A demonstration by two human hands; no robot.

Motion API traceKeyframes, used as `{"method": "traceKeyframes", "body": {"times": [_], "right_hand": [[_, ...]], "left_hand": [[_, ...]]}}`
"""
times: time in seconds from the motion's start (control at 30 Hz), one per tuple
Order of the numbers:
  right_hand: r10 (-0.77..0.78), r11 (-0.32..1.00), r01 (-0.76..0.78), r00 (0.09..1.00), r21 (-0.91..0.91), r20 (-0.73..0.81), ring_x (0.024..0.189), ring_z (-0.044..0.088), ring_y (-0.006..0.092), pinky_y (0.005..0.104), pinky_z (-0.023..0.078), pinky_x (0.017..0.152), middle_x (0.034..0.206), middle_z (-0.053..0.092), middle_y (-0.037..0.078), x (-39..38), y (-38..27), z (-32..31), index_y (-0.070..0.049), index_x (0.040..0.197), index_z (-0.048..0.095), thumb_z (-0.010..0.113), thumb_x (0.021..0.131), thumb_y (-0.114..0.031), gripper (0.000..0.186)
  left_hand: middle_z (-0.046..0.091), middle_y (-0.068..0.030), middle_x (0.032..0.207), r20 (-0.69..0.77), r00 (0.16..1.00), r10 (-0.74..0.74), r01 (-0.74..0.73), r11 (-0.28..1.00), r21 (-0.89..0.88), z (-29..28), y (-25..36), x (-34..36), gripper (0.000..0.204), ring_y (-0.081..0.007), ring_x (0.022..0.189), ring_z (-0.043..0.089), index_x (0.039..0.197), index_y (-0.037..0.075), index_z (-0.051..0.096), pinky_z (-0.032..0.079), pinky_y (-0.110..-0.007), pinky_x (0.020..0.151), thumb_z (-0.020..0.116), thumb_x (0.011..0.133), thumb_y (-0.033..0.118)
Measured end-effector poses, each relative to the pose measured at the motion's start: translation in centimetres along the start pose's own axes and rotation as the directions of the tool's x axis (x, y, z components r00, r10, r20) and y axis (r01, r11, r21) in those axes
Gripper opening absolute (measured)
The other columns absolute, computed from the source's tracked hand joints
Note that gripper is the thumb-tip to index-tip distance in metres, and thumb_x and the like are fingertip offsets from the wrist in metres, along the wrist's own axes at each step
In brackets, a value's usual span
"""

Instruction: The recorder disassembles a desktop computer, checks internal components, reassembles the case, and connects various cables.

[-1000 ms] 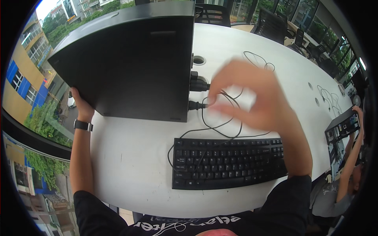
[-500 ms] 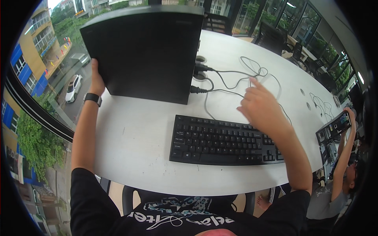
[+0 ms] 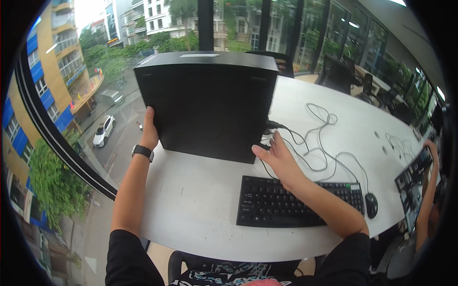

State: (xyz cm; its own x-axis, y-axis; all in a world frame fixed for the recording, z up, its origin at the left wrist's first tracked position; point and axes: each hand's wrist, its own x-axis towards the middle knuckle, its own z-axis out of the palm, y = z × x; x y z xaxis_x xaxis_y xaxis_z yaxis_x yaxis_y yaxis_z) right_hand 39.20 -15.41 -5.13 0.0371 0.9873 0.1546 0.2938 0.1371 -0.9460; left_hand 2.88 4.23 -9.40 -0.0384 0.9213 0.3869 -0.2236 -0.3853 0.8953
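A black desktop computer case (image 3: 210, 109) stands upright on the white table in front of me. My left hand (image 3: 150, 131), with a dark band on its wrist, grips the case's left edge. At the lower right corner of the case, my right hand (image 3: 279, 159) closes its thumb and fingers around a black cable plug (image 3: 263, 147), mostly hidden by the hand. Other black cables (image 3: 291, 131) come out from that same side. Under my right forearm lies a black keyboard (image 3: 267, 205), partly covered.
A black mouse (image 3: 371, 205) rests right of the keyboard. Loose cables (image 3: 329, 119) curl over the table (image 3: 191, 209). On the far right, another person's arm (image 3: 426, 205) reaches to an opened computer case (image 3: 405, 178). A window lies along the left.
My right hand has come from above the keyboard's far edge to the plug at the case's right side. The view has shifted, bringing the mouse into sight. My left hand stays on the case.
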Motion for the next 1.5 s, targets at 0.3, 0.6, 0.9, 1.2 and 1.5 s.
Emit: {"method": "traceKeyframes", "body": {"times": [0.3, 0.6, 0.9, 1.2, 1.5], "right_hand": [[-0.063, 0.926, 0.122, 0.983, 0.358, -0.171, 0.135, 0.048, 0.0227, 0.0353, 0.033, 0.118, 0.144, 0.051, 0.011, 5.2, 0.2, 3.6, -0.005, 0.150, 0.039, 0.081, 0.091, -0.026, 0.075], [-0.083, 0.858, 0.052, 0.996, 0.511, 0.039, 0.145, 0.041, 0.0257, 0.0395, 0.031, 0.122, 0.156, 0.043, 0.012, 12.0, 3.3, 1.4, 0.001, 0.156, 0.031, 0.074, 0.095, -0.044, 0.087], [-0.181, 0.870, 0.107, 0.977, 0.480, 0.110, 0.148, 0.036, 0.0264, 0.0375, 0.027, 0.123, 0.158, 0.040, 0.016, 16.2, 5.4, 1.6, 0.004, 0.158, 0.028, 0.069, 0.097, -0.051, 0.092], [-0.199, 0.933, 0.247, 0.960, 0.261, -0.197, 0.150, 0.033, 0.0286, 0.0372, 0.023, 0.124, 0.162, 0.035, 0.018, 12.6, 2.8, 4.7, 0.003, 0.160, 0.023, 0.057, 0.101, -0.060, 0.093], [-0.245, 0.895, 0.169, 0.959, 0.413, 0.139, 0.151, 0.031, 0.0253, 0.0361, 0.022, 0.124, 0.165, 0.032, 0.012, 18.1, 5.6, 2.9, 0.000, 0.161, 0.024, 0.052, 0.103, -0.061, 0.088]], "left_hand": [[0.056, -0.0134, 0.146, 0.111, 0.982, 0.153, -0.150, 0.988, -0.032, 0.8, 1.6, -0.8, 0.069, -0.0220, 0.134, 0.051, 0.151, -0.004, 0.042, 0.035, -0.035, 0.116, 0.048, 0.106, 0.048], [0.050, -0.0137, 0.146, 0.036, 0.978, 0.207, -0.206, 0.978, -0.030, 1.8, 4.6, -4.2, 0.073, -0.0209, 0.135, 0.046, 0.156, 0.002, 0.034, 0.033, -0.033, 0.115, 0.058, 0.103, 0.046], [0.051, -0.0136, 0.139, -0.041, 0.959, 0.281, -0.273, 0.952, 0.138, 1.3, 4.6, -6.7, 0.078, -0.0182, 0.120, 0.052, 0.157, 0.004, 0.027, 0.040, -0.035, 0.108, 0.064, 0.101, 0.045], [0.047, -0.0089, 0.157, -0.049, 0.980, -0.195, 0.194, 0.981, -0.014, 0.2, 3.0, -7.4, 0.090, -0.0210, 0.141, 0.044, 0.160, 0.008, 0.035, 0.030, -0.034, 0.118, 0.026, 0.101, 0.076], [0.052, -0.0022, 0.111, -0.087, 0.993, -0.081, 0.102, 0.953, 0.286, 0.7, 4.7, -13.7, 0.065, -0.0153, 0.105, 0.047, 0.133, 0.003, 0.049, 0.037, -0.031, 0.102, 0.029, 0.110, 0.060]]}}
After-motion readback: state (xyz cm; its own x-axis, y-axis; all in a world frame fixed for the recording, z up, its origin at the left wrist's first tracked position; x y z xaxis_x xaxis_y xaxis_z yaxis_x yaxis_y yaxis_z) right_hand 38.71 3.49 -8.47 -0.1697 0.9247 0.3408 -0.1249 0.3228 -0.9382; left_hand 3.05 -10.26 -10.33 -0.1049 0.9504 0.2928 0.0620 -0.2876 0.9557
